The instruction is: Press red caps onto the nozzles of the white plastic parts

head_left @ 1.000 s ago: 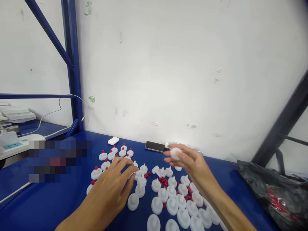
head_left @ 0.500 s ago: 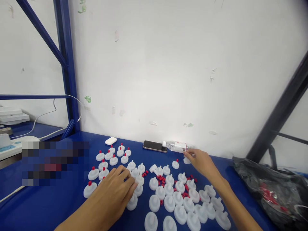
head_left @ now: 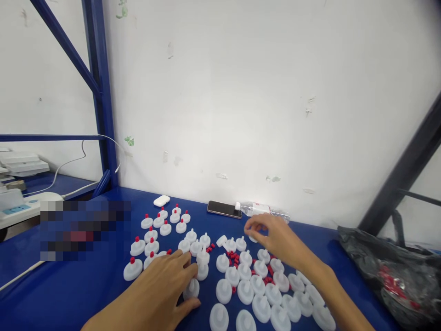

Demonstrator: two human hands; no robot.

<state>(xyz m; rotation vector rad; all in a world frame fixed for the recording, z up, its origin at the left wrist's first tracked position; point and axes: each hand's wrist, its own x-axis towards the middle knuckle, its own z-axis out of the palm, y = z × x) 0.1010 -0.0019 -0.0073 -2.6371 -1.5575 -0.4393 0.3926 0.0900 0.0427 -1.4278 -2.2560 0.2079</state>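
My left hand [head_left: 172, 285] is low at centre-left, thumb and fingers apart around a white nozzle lid [head_left: 191, 290] that rests on the table. Just beyond those fingers stand several more bare white lids [head_left: 202, 271]. At the back, my right hand [head_left: 277, 236] has its thumb and index finger pinched together right above a white lid [head_left: 253, 239]. Whatever is between those fingertips is hidden. Left of my left hand are several lids with red tips [head_left: 132, 270]. Loose red tips [head_left: 234, 259] lie among the many bare lids [head_left: 245, 292] on the right.
A phone [head_left: 224, 209], a clear plastic bottle [head_left: 255, 209] and a small white case [head_left: 161, 201] lie along the wall side of the blue table [head_left: 193, 216]. A dark plastic bag [head_left: 372, 257] with red pieces sits at right. Blue posts [head_left: 105, 101] and a power strip [head_left: 31, 204] are at left.
My right hand has moved left, from the farther lid to over the red-tipped lid beside it. My left hand has come nearer, its thumb spreading beside a lid. The view has shifted slightly.
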